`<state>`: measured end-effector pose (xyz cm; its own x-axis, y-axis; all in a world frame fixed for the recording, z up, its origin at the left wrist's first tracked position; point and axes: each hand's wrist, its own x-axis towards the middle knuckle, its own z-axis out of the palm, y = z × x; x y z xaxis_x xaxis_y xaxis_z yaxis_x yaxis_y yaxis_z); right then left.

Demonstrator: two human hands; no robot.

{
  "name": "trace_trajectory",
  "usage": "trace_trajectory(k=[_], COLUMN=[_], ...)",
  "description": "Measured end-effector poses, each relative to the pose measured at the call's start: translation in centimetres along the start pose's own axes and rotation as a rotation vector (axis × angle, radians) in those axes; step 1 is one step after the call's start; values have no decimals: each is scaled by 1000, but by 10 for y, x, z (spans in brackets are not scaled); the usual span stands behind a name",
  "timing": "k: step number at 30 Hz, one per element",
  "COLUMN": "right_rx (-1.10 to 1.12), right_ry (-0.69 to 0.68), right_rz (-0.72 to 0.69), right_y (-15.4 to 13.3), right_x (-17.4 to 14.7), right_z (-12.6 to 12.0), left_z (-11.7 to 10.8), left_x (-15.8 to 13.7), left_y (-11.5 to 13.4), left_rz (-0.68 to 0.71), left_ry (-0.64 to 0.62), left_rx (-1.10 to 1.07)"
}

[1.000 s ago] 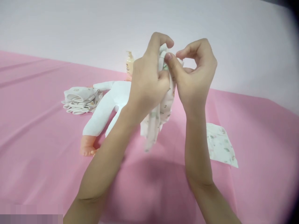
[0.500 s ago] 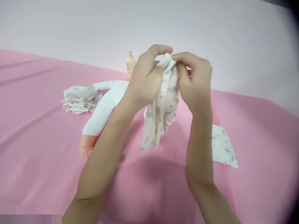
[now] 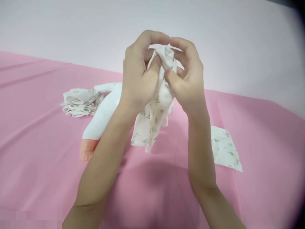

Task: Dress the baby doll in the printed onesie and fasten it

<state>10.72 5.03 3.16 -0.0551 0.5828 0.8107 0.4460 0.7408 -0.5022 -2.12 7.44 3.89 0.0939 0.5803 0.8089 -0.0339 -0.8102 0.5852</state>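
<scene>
A white baby garment (image 3: pixel 163 95) with small green animal prints hangs in the air in front of me, its top bunched up and its lower ends dangling above the pink cloth. My left hand (image 3: pixel 140 70) grips the bunched top from the left, thumb pressed into the fabric. From the other side my right hand (image 3: pixel 187 73) holds the same part, thumb on the near face. The index fingertips meet above the fabric. Behind my left forearm lies a baby doll (image 3: pixel 101 119) in white, one bare foot showing; its head is hidden.
A stack of folded baby clothes (image 3: pixel 79 101) lies at the left, by the doll's arm. Another printed piece of cloth (image 3: pixel 226 149) lies flat to the right of my right forearm. The pink cloth (image 3: pixel 35 143) meets a pale wall (image 3: pixel 71 28) at the back.
Both hands have moved left and slightly up with the garment. Its top is now more bunched, and my thumbs press into it. The pump bottle at the back is now hidden behind my left hand.
</scene>
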Motion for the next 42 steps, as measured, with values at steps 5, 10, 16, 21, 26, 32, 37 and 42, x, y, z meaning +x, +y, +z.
trace_trajectory(k=[5,10,16,21,26,32,37,42], right_rx=[32,-28,58,32,-103,-87,-43,-152], right_ry=[51,35,136,237,207,207,65,63], right_rz=[35,43,190,172,112,133,239,225], right_y=[19,34,21,16,20,17,16,20], right_x=[5,6,7,8,8,8,6,5], right_z=[-22,-30,-15,-9,-18,-25,-36,-47], left_z=[-15,-15,-7,-20,-25,-31,-48,-59], left_x=[9,5,-3,-5,-2,0,4,7], left_y=[-8,-9,6,11,8,4,0,-3], left_rz=[162,135,-79,-49,-43,-82,-72,-100], left_ry=[152,268,69,-90,-70,-80,-58,20], left_rx=[167,258,558,665,988,1143,1052,844])
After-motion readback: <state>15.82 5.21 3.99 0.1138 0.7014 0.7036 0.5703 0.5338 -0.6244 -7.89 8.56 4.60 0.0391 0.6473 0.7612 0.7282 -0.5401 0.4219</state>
